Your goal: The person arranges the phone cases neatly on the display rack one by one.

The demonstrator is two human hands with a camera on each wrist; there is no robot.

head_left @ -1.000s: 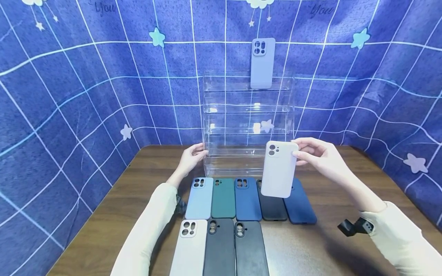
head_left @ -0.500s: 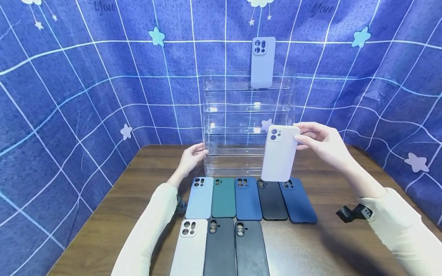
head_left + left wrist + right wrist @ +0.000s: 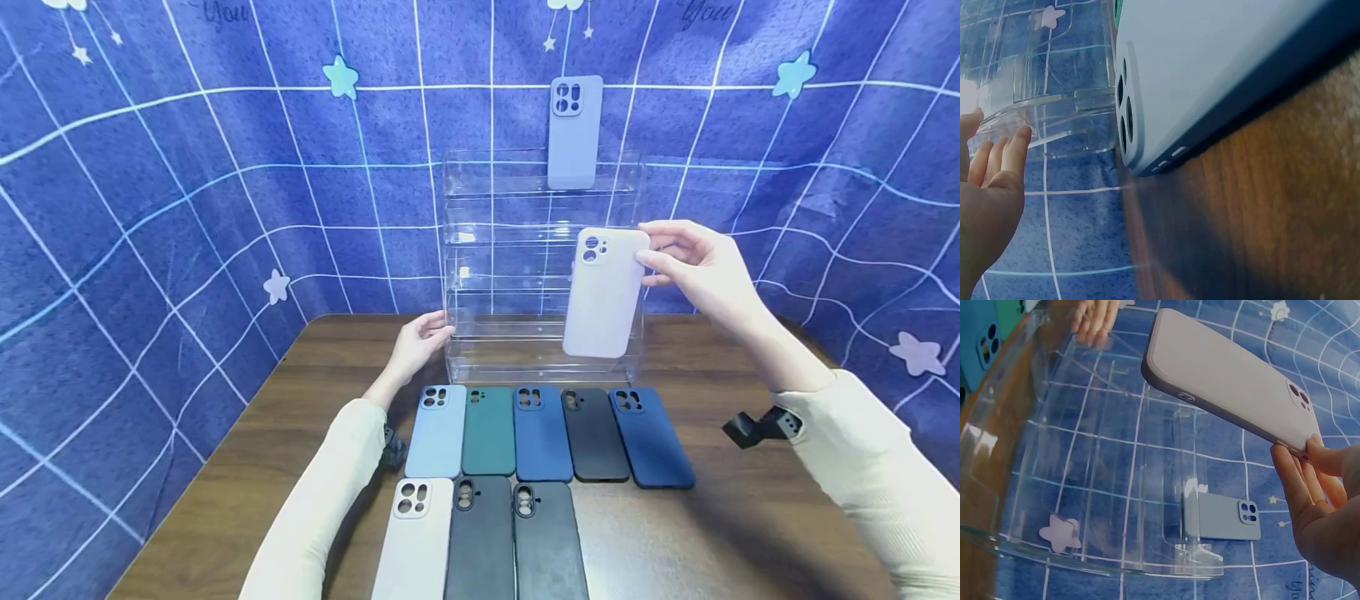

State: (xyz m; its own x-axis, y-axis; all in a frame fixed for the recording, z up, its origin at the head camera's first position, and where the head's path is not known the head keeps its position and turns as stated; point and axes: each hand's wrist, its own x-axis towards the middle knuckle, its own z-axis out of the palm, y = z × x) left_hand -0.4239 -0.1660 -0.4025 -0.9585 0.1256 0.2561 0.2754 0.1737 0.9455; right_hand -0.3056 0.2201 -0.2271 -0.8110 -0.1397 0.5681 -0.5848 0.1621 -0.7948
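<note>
My right hand [image 3: 701,271] pinches a pale lilac phone case [image 3: 604,296] by its upper right edge, thumb in front and fingers behind. The case hangs upright, slightly tilted, overlapping the right part of a clear tiered display rack [image 3: 510,375] in the head view. Its camera cutout is at the top left. At the rack's lower left side my left hand [image 3: 414,343] holds the edge between thumb and fingers. A lavender phone case [image 3: 574,146] stands on the top tier; the right wrist view shows that lavender case [image 3: 1222,515] beyond the lilac one.
Several phone cases lie in two rows before the rack: light blue [image 3: 437,437], green [image 3: 490,433], blue [image 3: 543,442], black [image 3: 596,442] and navy [image 3: 657,446] behind; white [image 3: 415,542] and two dark ones [image 3: 483,542] in front. A blue patterned cloth [image 3: 187,250] hangs behind the wooden table [image 3: 247,467].
My right hand has raised the lilac case from just above the back row to the height of the rack's middle tiers. My left hand has stayed at the rack's side.
</note>
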